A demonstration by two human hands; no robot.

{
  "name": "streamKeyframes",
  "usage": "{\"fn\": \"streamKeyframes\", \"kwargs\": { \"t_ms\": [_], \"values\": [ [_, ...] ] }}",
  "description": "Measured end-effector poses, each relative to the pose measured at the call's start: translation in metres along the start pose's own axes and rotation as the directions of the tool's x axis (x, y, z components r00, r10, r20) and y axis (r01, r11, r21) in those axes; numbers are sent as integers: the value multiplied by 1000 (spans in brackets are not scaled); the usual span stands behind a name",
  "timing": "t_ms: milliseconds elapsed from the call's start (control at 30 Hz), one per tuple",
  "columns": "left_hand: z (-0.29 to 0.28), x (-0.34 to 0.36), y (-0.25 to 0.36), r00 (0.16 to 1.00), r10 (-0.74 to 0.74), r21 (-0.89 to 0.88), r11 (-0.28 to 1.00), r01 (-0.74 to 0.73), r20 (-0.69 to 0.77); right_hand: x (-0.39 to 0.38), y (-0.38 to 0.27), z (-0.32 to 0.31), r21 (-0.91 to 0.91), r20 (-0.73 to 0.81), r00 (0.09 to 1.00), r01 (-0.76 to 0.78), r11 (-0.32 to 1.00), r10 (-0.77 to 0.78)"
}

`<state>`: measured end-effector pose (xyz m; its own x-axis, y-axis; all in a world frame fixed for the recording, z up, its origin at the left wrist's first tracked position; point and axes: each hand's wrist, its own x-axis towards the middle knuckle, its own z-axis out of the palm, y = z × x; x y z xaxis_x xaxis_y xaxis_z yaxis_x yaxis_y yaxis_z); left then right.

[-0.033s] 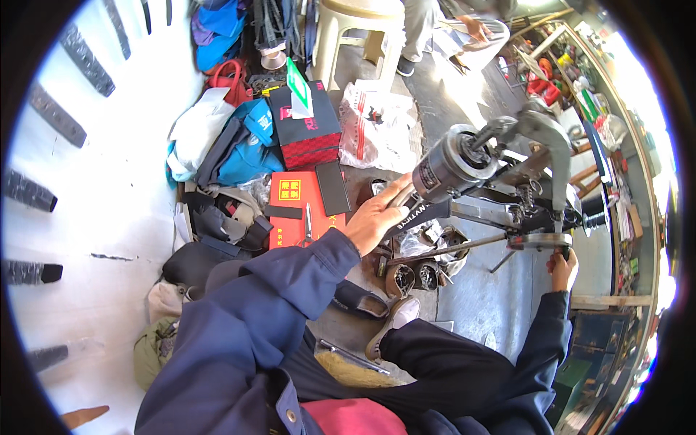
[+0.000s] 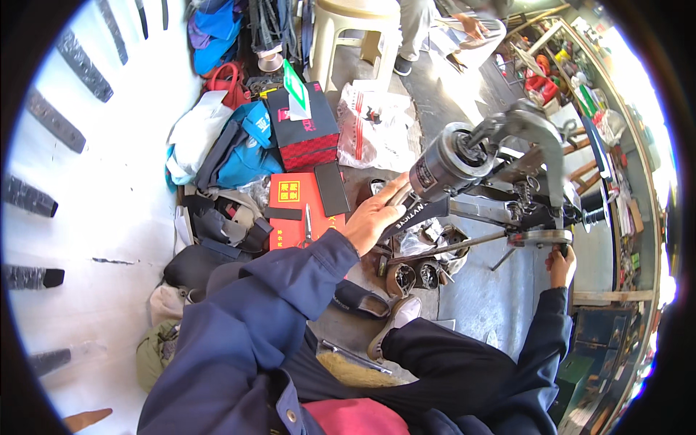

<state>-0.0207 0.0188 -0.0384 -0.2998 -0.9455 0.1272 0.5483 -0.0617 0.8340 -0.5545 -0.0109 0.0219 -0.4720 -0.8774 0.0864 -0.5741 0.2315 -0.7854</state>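
Observation:
A hand-cranked shoe-stitching machine (image 2: 453, 163) of dark metal stands in front of me, tilted in the view. My left hand (image 2: 373, 217) is at its near cylinder end, fingers closed on a black slipper (image 2: 420, 214) with white lettering; the machine hides much of that slipper. On the right, my right hand (image 2: 560, 267) grips the crank handle (image 2: 563, 250) at the rim of the wheel (image 2: 540, 238). Another black slipper (image 2: 361, 300) lies on the floor by my shoe (image 2: 395, 326).
Scissors (image 2: 308, 223) and dark strips lie on a red box (image 2: 293, 190) at left. Behind are a dark shoebox (image 2: 308, 127), a plastic bag (image 2: 373, 127) and a stool (image 2: 355, 22). Another person (image 2: 464, 32) sits at the back. Cluttered shelves (image 2: 616, 138) line the right.

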Motion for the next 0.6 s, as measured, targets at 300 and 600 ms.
{"fn": "streamKeyframes", "kwargs": {
  "t_ms": [300, 600],
  "values": [
    [5, -2, 11, 998, -60, -29, 998, 60, -5, -48, 11, 77, -123, 516, 791, -313, 942, 330],
    [10, -2, 16, 1000, -5, 141, 990, 6, -9, -50, -76, 12, 78, 200, 965, 154, 985, -167]
  ]
}}
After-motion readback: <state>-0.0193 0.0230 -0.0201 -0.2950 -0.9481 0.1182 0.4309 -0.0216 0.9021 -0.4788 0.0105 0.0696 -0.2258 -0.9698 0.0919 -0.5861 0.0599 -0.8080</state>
